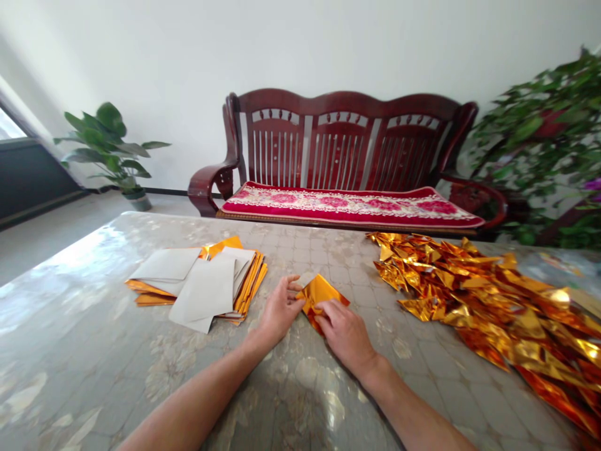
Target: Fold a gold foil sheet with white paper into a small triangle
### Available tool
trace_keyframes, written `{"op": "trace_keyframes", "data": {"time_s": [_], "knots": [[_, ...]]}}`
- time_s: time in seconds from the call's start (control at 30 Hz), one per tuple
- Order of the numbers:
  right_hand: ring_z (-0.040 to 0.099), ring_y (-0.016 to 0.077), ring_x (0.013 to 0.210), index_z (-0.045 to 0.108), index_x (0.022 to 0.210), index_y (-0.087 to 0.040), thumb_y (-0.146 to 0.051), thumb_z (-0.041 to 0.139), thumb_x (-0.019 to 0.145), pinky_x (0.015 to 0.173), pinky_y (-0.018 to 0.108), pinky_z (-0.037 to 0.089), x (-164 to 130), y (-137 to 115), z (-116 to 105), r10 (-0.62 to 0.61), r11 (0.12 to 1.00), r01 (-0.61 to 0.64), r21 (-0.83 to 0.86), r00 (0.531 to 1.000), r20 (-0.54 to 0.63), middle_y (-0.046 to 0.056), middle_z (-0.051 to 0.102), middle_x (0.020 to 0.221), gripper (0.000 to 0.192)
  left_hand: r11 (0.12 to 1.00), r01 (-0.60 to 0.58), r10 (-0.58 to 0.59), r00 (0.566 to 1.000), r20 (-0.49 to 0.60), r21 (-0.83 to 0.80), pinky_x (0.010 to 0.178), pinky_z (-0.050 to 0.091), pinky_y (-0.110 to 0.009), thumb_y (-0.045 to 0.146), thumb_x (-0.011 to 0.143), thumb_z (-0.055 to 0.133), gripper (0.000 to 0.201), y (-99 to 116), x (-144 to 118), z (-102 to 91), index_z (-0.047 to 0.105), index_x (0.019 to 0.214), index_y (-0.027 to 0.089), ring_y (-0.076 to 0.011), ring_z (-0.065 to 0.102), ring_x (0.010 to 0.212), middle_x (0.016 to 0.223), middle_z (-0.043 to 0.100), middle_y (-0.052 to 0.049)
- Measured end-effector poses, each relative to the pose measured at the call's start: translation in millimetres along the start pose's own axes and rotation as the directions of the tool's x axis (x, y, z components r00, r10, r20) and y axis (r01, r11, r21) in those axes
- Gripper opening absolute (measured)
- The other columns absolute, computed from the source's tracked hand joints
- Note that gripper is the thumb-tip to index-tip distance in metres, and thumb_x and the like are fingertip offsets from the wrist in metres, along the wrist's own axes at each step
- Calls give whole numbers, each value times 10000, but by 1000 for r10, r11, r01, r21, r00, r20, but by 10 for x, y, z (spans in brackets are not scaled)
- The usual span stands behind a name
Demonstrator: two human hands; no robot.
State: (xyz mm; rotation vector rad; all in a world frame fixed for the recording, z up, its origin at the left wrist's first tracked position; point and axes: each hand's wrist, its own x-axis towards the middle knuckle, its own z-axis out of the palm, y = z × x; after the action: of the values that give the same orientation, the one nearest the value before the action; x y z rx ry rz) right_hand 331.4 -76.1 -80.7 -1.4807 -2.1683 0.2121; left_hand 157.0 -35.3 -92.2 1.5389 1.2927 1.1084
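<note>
Between my two hands, just above the table, is a sheet of gold foil paper with a pointed corner facing away from me. My left hand grips its left edge, thumb and fingers closed on it. My right hand pinches the lower right part, its fingers curled over the foil. Left of my hands lie stacks of foil paper sheets, many with the pale side up and gold edges showing. To the right spreads a large heap of folded gold foil pieces.
A patterned, glossy cover lies over the table. Clear plastic rests behind the heap at the right. Beyond the table stands a dark red wooden bench with a floral cushion. Potted plants stand on both sides.
</note>
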Motion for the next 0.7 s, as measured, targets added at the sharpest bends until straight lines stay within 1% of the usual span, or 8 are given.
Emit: {"op": "trace_keyframes", "data": {"time_s": [0.13, 0.23, 0.3, 0.37, 0.43, 0.5, 0.57, 0.7], "knots": [[662, 161, 759, 603, 979, -210, -162, 574, 886, 684, 265, 460, 9, 9, 6, 41, 997, -38, 73, 998, -52, -1, 694, 848, 109, 998, -37, 36, 999, -20, -46, 735, 571, -251, -7, 724, 591, 593, 12, -53, 79, 453, 1275, 162, -136, 696, 837, 974, 667, -32], [652, 152, 718, 600, 979, -210, -191, 557, 902, 673, 261, 470, -8, -6, -15, 10, 994, 10, 110, 985, -175, -1, 678, 802, 90, 977, -185, 196, 975, -105, 107, 799, 567, -277, 33, 786, 559, 562, 70, -95, 45, 433, 1308, 199, -135, 679, 875, 963, 669, -12], [660, 156, 774, 605, 983, -213, -205, 544, 929, 729, 270, 491, -24, -25, -43, -67, 989, 103, 107, 953, -296, 17, 683, 840, 82, 893, -341, 387, 915, -115, 295, 850, 551, -308, 62, 856, 503, 510, 119, -127, -16, 424, 1339, 207, -145, 662, 913, 991, 673, -24], [665, 169, 888, 600, 1053, -216, -200, 536, 947, 810, 291, 507, -36, -45, -75, -177, 971, 224, 81, 908, -379, 43, 695, 934, 124, 725, -496, 571, 821, -15, 477, 848, 537, -331, 66, 908, 434, 470, 169, -171, -76, 428, 1360, 195, -170, 651, 928, 998, 679, -52], [651, 178, 979, 573, 1151, -215, -188, 535, 952, 859, 310, 514, -41, -58, -103, -266, 949, 311, 46, 873, -409, 64, 692, 1024, 204, 548, -617, 689, 716, 113, 565, 810, 522, -331, 70, 944, 403, 472, 215, -227, -111, 395, 1403, 182, -183, 647, 894, 986, 687, -71], [647, 179, 965, 560, 1187, -208, -193, 534, 955, 836, 309, 519, -44, -65, -125, -296, 943, 331, 12, 859, -417, 70, 688, 1023, 233, 419, -697, 753, 625, 207, 582, 805, 505, -325, 75, 965, 400, 493, 253, -285, -116, 350, 1443, 181, -187, 645, 928, 1078, 687, -98], [648, 175, 871, 579, 1150, -202, -217, 530, 962, 769, 295, 510, -48, -68, -143, -287, 952, 306, -20, 866, -410, 56, 687, 937, 195, 359, -731, 773, 581, 253, 581, 821, 492, -319, 76, 974, 402, 506, 274, -328, -105, 329, 1461, 192, -186, 639, 991, 1180, 666, -114], [630, 166, 767, 629, 1080, -204, -256, 514, 976, 705, 285, 466, -62, -79, -181, -279, 960, 268, -80, 888, -365, 37, 675, 827, 163, 365, -727, 789, 573, 220, 582, 868, 483, -315, 86, 983, 396, 502, 250, -345, -95, 325, 1466, 202, -186, 619, 1092, 1257, 635, -129]]}}
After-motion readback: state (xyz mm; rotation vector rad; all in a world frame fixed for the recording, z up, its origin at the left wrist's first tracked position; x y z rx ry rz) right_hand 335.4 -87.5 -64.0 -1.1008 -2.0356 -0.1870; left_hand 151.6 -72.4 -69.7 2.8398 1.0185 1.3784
